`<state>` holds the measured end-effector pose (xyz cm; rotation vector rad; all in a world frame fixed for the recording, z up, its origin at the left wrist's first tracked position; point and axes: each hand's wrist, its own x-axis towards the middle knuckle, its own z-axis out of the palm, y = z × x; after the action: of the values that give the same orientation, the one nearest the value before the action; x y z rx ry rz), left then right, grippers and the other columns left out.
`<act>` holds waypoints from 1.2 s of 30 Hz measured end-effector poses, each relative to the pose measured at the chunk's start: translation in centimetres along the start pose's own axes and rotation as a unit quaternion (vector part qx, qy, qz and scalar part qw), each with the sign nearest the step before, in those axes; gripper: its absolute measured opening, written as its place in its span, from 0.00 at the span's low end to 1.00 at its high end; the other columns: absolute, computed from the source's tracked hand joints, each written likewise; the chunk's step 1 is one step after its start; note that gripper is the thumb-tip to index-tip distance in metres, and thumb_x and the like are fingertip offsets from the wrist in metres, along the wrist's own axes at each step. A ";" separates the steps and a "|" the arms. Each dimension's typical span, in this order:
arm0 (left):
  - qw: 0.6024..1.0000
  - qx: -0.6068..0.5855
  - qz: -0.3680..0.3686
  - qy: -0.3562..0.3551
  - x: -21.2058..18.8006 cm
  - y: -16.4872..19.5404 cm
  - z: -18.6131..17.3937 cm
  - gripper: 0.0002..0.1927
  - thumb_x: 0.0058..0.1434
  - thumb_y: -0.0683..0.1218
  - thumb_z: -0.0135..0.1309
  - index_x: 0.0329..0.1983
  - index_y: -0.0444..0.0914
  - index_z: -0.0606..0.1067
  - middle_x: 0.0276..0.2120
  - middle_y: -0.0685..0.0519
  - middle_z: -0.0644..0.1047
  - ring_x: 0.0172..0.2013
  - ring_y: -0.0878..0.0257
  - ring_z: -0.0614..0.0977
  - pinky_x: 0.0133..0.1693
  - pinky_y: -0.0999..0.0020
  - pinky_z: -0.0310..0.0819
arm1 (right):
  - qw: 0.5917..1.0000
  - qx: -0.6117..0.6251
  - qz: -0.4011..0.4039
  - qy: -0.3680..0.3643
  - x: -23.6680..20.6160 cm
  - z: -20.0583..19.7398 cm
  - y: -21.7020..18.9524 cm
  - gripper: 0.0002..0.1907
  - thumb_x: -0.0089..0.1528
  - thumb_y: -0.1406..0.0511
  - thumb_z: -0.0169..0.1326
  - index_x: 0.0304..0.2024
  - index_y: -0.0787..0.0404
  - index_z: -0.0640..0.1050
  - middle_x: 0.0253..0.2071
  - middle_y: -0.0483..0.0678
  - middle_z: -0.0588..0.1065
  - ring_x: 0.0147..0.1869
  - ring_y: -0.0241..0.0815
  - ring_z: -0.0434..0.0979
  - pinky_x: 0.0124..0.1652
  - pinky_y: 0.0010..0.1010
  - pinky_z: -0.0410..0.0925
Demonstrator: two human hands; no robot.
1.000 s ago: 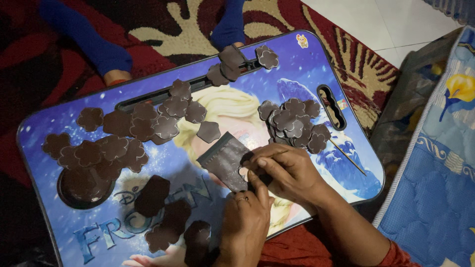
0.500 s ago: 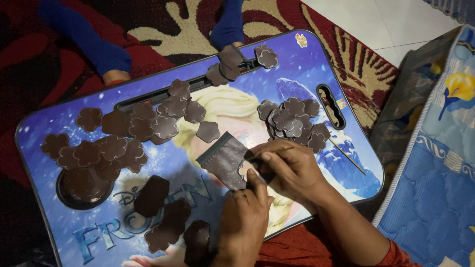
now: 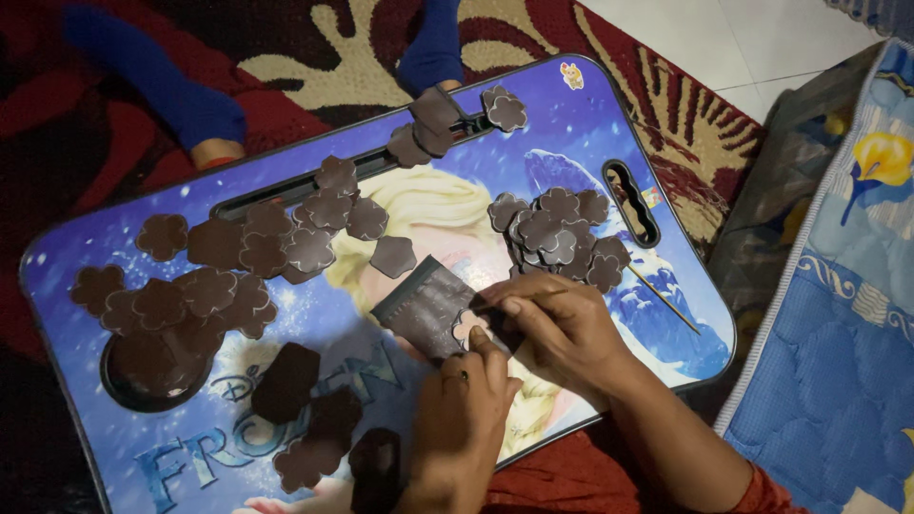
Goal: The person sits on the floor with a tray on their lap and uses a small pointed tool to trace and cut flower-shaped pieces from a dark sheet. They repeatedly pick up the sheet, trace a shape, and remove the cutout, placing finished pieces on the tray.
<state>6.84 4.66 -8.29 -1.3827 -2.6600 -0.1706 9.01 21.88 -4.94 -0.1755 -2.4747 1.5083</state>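
Brown foam sheet (image 3: pixel 428 306), a dark rectangular piece with a flower-shaped hole at its lower right edge, is lying near the middle of the blue lap table (image 3: pixel 609 124), tilted toward the table's right front edge. We are pinning the sheet with our left hand (image 3: pixel 465 409), whose fingertips are pressing on its lower corner, flat and holding nothing. Our right hand (image 3: pixel 562 333) is closing thumb and fingers on a thin stick-like tool (image 3: pixel 533 298), its tip meeting the sheet beside the hole. We judge that we are working a flower shape out of the sheet; the next move would call for steady downward pressure from the left hand and a fine, controlled tip, since the foam looks thin and liable to tear.

Cut flowers (image 3: pixel 557 233) are piling up near the right edge beside the table's handle slot (image 3: pixel 633 202); a larger spread of flowers (image 3: pixel 219 276) is covering the left half, and a few are sitting at the back edge. A second thin stick (image 3: pixel 664 300) is lying by the right edge.

The tool's tip is hidden under our fingers, so its kind is uncertain. The front edge of the table is cut off, a round recess at the left front corner is too dark to read, and the dim light is blurring which pieces overlap.
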 end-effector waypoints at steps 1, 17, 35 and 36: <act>1.000 0.008 0.011 -0.003 0.0 -0.2 -0.2 0.35 0.59 0.64 0.54 0.56 0.32 0.73 0.35 0.52 0.73 0.35 0.60 0.72 0.34 0.65 0.68 | 1.000 -0.009 -0.018 0.003 -0.2 0.0 0.0 0.11 0.69 0.68 0.51 0.44 0.66 0.84 0.46 0.52 0.83 0.49 0.42 0.85 0.46 0.30 0.77; 1.000 0.019 0.003 -0.001 0.4 -0.4 -1.3 0.27 0.60 0.61 0.55 0.52 0.36 0.75 0.53 0.48 0.72 0.46 0.57 0.75 0.36 0.65 0.69 | 0.987 -0.099 -0.126 0.024 -2.6 0.4 1.7 0.06 0.66 0.70 0.56 0.44 0.66 0.79 0.44 0.53 0.82 0.51 0.49 0.85 0.48 0.34 0.77; 0.965 -0.243 -0.048 -0.085 1.2 -1.4 -0.8 0.38 0.51 0.54 0.65 0.62 0.32 0.69 0.48 0.48 0.71 0.46 0.51 0.75 0.45 0.58 0.73 | 0.988 -0.098 -0.114 0.040 -3.4 -0.1 2.5 0.05 0.66 0.70 0.55 0.44 0.66 0.79 0.44 0.54 0.82 0.49 0.49 0.85 0.46 0.34 0.77; 0.970 -0.233 -0.039 -0.062 1.2 -1.5 -0.8 0.38 0.50 0.54 0.65 0.61 0.32 0.69 0.48 0.48 0.71 0.46 0.50 0.75 0.46 0.56 0.72 | 0.988 -0.093 -0.115 0.044 -3.5 0.0 2.6 0.05 0.67 0.70 0.55 0.44 0.66 0.78 0.44 0.54 0.82 0.49 0.49 0.86 0.46 0.34 0.77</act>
<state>4.96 4.67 -7.34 -1.4441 -2.9006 -0.7895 12.33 22.30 -7.69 0.0120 -2.4650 1.1551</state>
